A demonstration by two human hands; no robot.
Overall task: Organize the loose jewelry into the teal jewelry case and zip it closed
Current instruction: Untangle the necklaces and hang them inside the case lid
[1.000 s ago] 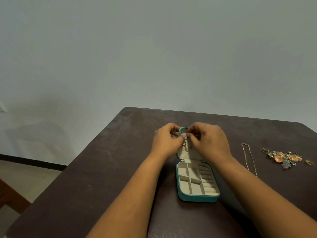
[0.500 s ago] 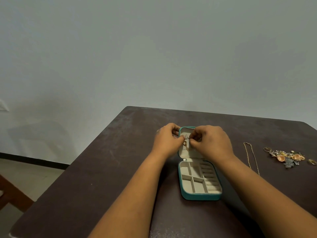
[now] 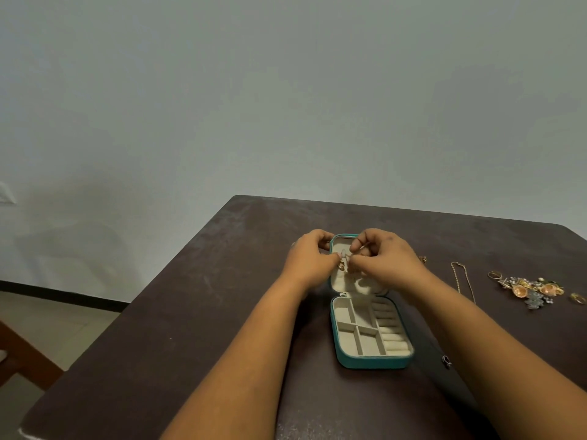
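A small gold chain piece [image 3: 342, 266] is pinched between the fingertips of the left hand [image 3: 309, 262] and right hand [image 3: 386, 262] over the cream-lined lid of the open teal zip jewelry case [image 3: 370, 363], apparently to fasten it there. Right of the case, a thin gold necklace [image 3: 462, 281] and a heap of mixed loose jewelry [image 3: 533, 289] wait on the dark brown table [image 3: 190, 312]. The fingers hide any hook.
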